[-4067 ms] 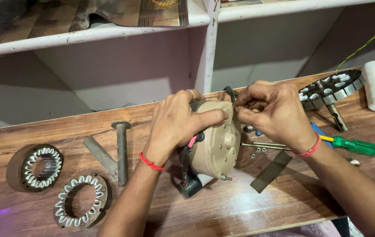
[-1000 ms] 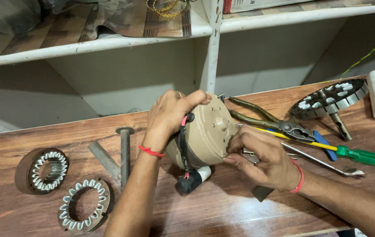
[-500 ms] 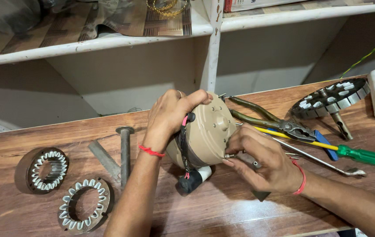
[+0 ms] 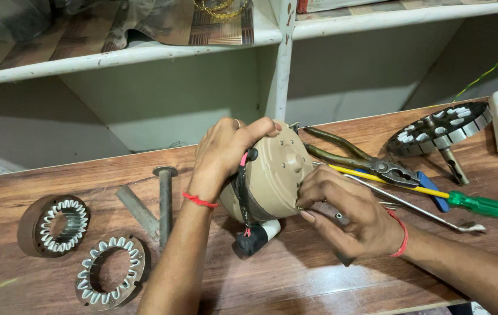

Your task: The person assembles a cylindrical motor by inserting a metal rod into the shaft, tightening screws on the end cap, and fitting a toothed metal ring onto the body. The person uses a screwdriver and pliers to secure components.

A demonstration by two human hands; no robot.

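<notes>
Plainly, the beige round metal motor housing stands on its edge near the middle of the brown wooden workbench, tipped so that its flat face with the raised centre hub looks toward the right. It looks like a cast shell with windings inside — heavy for its bulk and rigid, smooth and somewhat slippery on the painted dome, so the surest hold is across the rim where the two halves meet. A black and white capacitor hangs from its wires below the housing and rests on the bench; those leads are the delicate part and should not bear any pull.

The left hand comes over the top from the near side, wrist bent, fingers curled over the upper rim and clamped on the housing, with a red thread band at the wrist. The right hand lies low beside the face, palm down, fingertips pinched together against the lower right edge of the housing; whether they grip a small screw I cannot tell.

Just behind the right hand lie dark pliers, a green-handled screwdriver with yellow shaft and a thin steel rod. At the left sit two ring-shaped stator cores and a grey bolt — well apart from the housing.
</notes>
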